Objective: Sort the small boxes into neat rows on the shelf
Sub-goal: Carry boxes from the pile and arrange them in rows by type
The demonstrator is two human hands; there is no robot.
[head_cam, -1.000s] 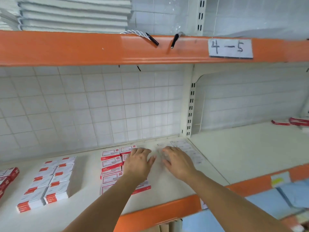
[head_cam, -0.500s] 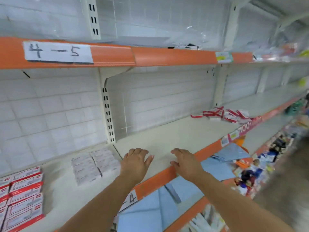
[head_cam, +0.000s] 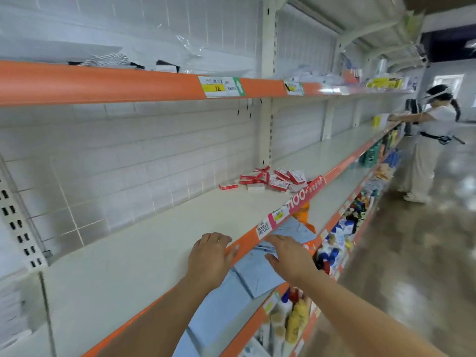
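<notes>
A loose heap of small red-and-white boxes (head_cam: 268, 179) lies on the cream shelf (head_cam: 154, 243), further along to the right by the orange front rail (head_cam: 244, 244). My left hand (head_cam: 210, 256) hovers over that rail, fingers relaxed and holding nothing. Just past the rail, my right hand (head_cam: 289, 258) is stretched out flat and empty above the blue packs below. Both hands are well short of the heap. The sorted rows are out of view to the left.
Blue flat packs (head_cam: 247, 274) and bottles (head_cam: 291, 323) fill the lower shelves. An upper orange-edged shelf (head_cam: 128, 82) hangs overhead. A person in white (head_cam: 427, 140) stands at the far end of the aisle. A perforated upright (head_cam: 15, 222) divides the bays at left.
The view has swung right along the shelf. Both hands left the sorted boxes and moved right past the upright, now over the front rail. The loose heap has come closer.
</notes>
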